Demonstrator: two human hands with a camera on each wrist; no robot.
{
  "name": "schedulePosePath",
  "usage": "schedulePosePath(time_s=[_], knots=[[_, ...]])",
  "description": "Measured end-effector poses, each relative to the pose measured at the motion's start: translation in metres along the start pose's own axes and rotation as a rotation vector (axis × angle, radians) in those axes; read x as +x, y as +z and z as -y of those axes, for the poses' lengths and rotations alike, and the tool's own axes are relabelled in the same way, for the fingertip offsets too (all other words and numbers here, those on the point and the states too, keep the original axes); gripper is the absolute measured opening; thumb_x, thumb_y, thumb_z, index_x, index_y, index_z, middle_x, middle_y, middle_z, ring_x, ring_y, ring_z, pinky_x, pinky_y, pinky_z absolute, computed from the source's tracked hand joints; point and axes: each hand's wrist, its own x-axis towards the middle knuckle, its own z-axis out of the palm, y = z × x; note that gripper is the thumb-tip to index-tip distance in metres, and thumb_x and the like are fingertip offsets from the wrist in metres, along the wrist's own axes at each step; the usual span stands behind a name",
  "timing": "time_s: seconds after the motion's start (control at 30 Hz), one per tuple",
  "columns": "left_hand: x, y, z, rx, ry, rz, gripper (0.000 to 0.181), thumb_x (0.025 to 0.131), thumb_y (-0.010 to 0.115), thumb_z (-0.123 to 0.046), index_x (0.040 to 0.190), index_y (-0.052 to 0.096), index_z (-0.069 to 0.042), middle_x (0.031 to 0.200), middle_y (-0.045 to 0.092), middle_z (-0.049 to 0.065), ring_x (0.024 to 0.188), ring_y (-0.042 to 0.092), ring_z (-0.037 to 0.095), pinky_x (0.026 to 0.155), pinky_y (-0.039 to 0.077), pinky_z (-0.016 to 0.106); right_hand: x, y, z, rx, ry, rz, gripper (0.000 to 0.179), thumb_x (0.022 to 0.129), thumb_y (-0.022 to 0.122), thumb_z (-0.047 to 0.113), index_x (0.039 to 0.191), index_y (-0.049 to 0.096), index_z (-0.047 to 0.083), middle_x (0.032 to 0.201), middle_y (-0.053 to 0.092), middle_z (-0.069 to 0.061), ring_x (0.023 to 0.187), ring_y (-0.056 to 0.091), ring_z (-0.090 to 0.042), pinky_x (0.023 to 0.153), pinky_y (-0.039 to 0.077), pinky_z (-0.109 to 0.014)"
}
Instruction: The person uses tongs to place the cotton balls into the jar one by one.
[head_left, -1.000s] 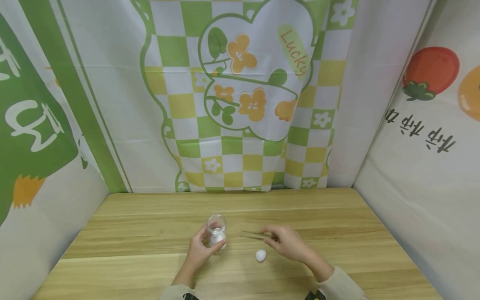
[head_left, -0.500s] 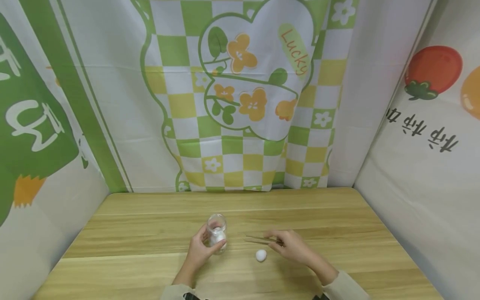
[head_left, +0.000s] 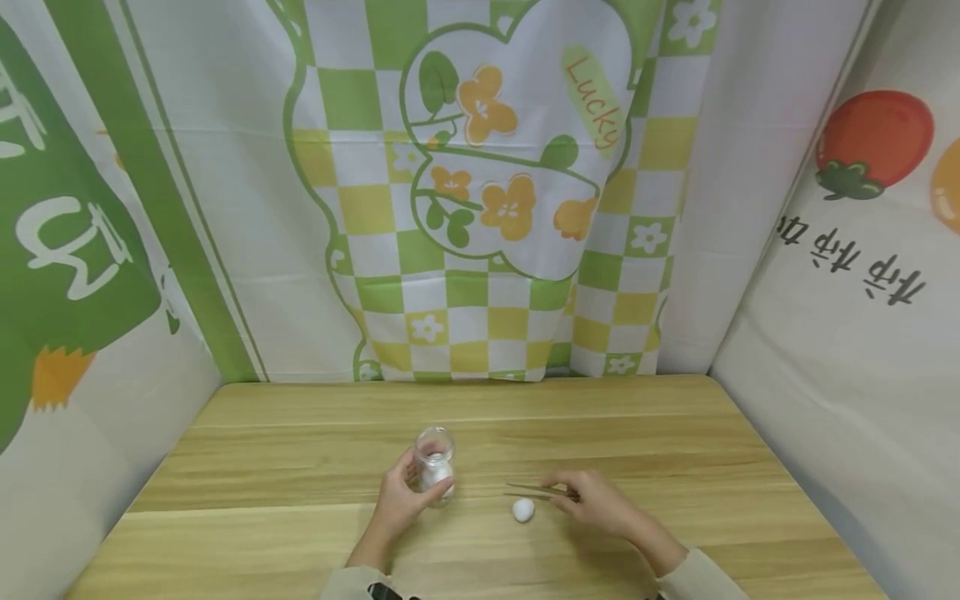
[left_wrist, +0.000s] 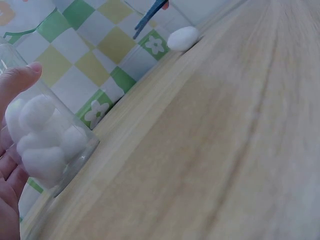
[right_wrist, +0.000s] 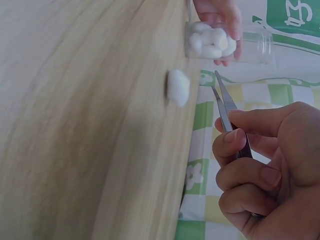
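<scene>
My left hand (head_left: 400, 502) grips a clear glass jar (head_left: 436, 444) that stands upright on the table, its mouth uncovered. Several white cotton balls (left_wrist: 42, 135) fill the lower part of the jar. In my right hand (head_left: 600, 504) a pair of metal tweezers (right_wrist: 224, 102) is pinched between thumb and fingers, tips slightly apart with nothing between them. One loose cotton ball (head_left: 523, 510) lies on the wood, between the two hands. The tweezers hover just above and beyond it, pointing left toward the jar, not touching it.
The light wooden table (head_left: 300, 450) spreads on all sides of the hands. A green and yellow checked cloth (head_left: 480, 292) hangs at its back edge. Printed cloths stand along the left and right sides, the right one with a red fruit (head_left: 873, 142).
My right hand with the tweezers has drawn back to the right and nearer to me, bringing the tips closer to the loose cotton ball. My left hand and the jar stay put.
</scene>
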Motion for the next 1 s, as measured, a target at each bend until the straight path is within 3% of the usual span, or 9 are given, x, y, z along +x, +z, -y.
schedulePosePath(time_s=[0.2,0.5,0.73,1.0], knots=[[0.000,0.000,-0.001,-0.003,-0.006,-0.005,0.062,0.073,0.082,-0.010,0.128,0.056,0.001,0.122,0.067,0.019,0.112,0.063,0.034,0.099,0.052,0.047,-0.003,0.001,-0.006,0.009,0.021,0.003,0.026,0.090,0.063,0.007,0.114,0.066,0.000,0.060,0.047,0.007,0.053,0.032,0.006,0.046,0.030,-0.012],[0.000,0.002,-0.002,-0.007,-0.006,-0.005,0.059,0.073,0.082,-0.011,0.126,0.058,-0.001,0.122,0.067,0.017,0.112,0.064,0.033,0.099,0.052,0.042,-0.008,-0.001,-0.009,0.025,0.049,0.032,0.025,0.090,0.063,0.009,0.113,0.065,-0.002,0.061,0.052,0.005,0.052,0.035,0.006,0.046,0.033,-0.012],[0.000,0.002,-0.002,-0.005,-0.010,-0.007,0.059,0.072,0.083,-0.011,0.125,0.059,-0.002,0.121,0.068,0.015,0.108,0.063,0.020,0.097,0.050,0.034,-0.010,0.000,-0.015,0.061,0.082,0.062,0.026,0.091,0.062,0.011,0.115,0.065,0.000,0.063,0.053,0.005,0.053,0.037,0.005,0.047,0.035,-0.013],[0.000,0.001,-0.002,-0.003,-0.004,0.001,0.062,0.074,0.082,-0.011,0.129,0.055,0.001,0.124,0.066,0.020,0.113,0.063,0.037,0.099,0.052,0.047,-0.012,0.000,-0.020,0.089,0.100,0.085,0.028,0.092,0.062,0.014,0.116,0.064,0.001,0.067,0.056,0.003,0.056,0.039,0.004,0.049,0.036,-0.014]])
